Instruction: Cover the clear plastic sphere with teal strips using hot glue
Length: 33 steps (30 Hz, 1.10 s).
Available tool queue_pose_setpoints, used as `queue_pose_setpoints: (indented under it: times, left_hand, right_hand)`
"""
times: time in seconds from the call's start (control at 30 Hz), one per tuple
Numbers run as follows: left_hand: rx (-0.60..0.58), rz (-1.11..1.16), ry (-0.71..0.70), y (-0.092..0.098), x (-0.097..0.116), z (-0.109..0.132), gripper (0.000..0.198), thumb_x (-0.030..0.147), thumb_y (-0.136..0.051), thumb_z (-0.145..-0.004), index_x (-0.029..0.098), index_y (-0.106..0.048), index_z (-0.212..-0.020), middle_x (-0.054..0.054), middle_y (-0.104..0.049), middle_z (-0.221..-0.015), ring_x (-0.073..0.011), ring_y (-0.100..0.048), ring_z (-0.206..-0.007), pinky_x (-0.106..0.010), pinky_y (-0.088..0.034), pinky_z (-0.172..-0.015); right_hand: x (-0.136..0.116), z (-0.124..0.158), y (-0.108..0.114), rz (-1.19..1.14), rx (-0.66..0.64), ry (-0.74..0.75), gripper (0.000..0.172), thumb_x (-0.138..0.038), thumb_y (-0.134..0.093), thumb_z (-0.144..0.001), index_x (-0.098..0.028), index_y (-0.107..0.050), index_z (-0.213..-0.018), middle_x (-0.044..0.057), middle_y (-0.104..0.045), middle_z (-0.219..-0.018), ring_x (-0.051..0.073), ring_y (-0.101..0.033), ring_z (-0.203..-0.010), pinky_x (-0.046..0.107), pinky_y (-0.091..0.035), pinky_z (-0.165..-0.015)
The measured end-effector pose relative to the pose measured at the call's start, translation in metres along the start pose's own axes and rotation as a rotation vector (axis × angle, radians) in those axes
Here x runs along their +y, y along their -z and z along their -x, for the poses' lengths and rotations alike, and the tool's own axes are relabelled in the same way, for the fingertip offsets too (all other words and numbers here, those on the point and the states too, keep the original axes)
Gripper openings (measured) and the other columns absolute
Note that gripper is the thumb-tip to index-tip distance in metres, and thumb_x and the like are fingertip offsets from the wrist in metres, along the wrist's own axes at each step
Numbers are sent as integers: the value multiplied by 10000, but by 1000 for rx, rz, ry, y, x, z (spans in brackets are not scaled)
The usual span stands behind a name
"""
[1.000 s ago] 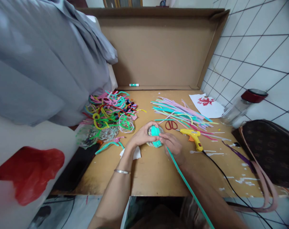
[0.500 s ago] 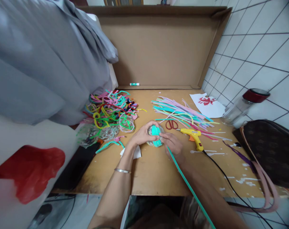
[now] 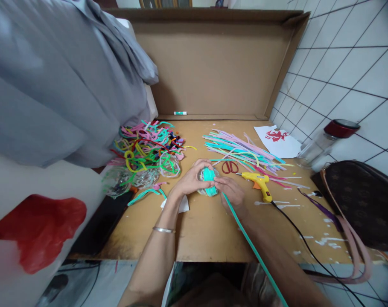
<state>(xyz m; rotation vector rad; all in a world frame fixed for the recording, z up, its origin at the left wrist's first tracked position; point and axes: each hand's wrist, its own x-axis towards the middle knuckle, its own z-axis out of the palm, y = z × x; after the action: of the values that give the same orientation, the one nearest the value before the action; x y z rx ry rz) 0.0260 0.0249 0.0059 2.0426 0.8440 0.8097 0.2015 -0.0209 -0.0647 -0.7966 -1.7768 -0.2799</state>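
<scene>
A small round clear-plastic piece (image 3: 200, 175), wrapped across its middle with bands of teal pipe cleaner (image 3: 209, 181), sits in my left hand (image 3: 192, 180). The left fingers and thumb curl around its side. At its right edge, my right hand (image 3: 231, 192) pinches the teal strand against the wrapping. A long teal tail (image 3: 245, 234) runs from below the right fingers down along my right forearm. The fingertips hide exactly where the strand meets the piece. Just beyond my right hand lie red-handled scissors (image 3: 230, 167), with a yellow glue gun (image 3: 259, 183) to the right.
Straight pipe cleaners (image 3: 245, 147) lie in a bundle at the back. A tangled colourful heap (image 3: 149, 145) and clear plastic balls (image 3: 117, 181) sit left, near a black phone-like slab (image 3: 100, 226). On the right stand a red-lidded bottle (image 3: 328, 138) and a brown bag (image 3: 360, 200).
</scene>
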Motion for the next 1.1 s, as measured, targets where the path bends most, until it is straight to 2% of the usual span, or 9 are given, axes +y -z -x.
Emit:
queue_pose_setpoints:
  times: [0.1, 0.33, 0.47, 1.1]
  left_hand:
    - [0, -22, -53, 1, 2, 2, 397, 358, -709, -709, 183, -570, -1038, -88, -513, -1231, -244, -481, -1215, -379, -364, -1060]
    - [6, -37, -85, 2, 4, 2, 400, 335, -711, -721, 178, -568, -1061, -79, -583, -1143, -220, -556, -1087, -358, -426, -978]
    - [2, -32, -88, 2, 4, 2, 405, 315, -712, -721, 174, -565, -1070, -78, -586, -1139, -212, -560, -1079, -341, -430, -969]
    - [-3, -48, -36, 1, 7, 3, 445, 344, -705, -723, 172, -537, -1098, -66, -581, -1137, -212, -554, -1073, -335, -433, -970]
  right_hand:
    - [-6, -12, 5, -10, 132, 58, 138, -126, -537, -861, -186, -661, -875, 76, -731, -917, 151, -688, -879, 302, -601, -751]
    - [-7, -15, 4, -31, 121, 38, 151, -98, -554, -841, -192, -657, -901, 80, -729, -931, 160, -689, -877, 317, -598, -769]
    - [-6, -13, 1, -74, 173, 68, 190, -85, -574, -822, -196, -659, -950, 77, -730, -949, 161, -691, -879, 310, -594, -764]
    - [-5, -18, 4, -82, 150, 98, 151, -64, -595, -810, -173, -650, -898, 85, -729, -908, 163, -688, -857, 314, -601, -741]
